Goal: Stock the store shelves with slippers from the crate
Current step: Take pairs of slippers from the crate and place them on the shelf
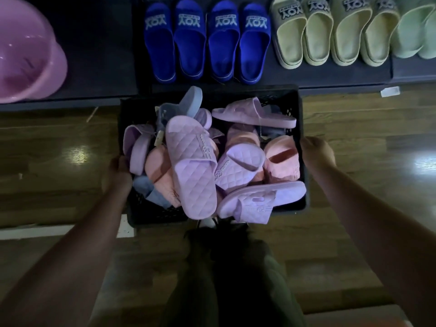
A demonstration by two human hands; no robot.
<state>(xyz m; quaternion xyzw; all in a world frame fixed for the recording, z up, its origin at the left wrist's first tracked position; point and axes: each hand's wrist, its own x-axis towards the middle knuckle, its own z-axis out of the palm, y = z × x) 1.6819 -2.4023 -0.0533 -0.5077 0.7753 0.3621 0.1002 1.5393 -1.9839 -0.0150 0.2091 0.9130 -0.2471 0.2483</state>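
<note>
A black plastic crate [286,96] sits in front of me, piled with several quilted slippers in lilac [192,166], peach [282,159] and grey-blue [186,102]. My left hand [121,169] grips the crate's left rim. My right hand [317,151] grips the right rim. The dark low shelf [99,55] runs just beyond the crate. On it stand blue slippers [207,41] and cream slippers [330,31], toes toward me.
A pink plastic basin [26,50] rests on the shelf at far left. Pale green slippers [417,31] fill the shelf's far right. A white price tag [390,92] hangs on the shelf edge. Glossy wooden floor [59,149] spreads on both sides; my legs are below the crate.
</note>
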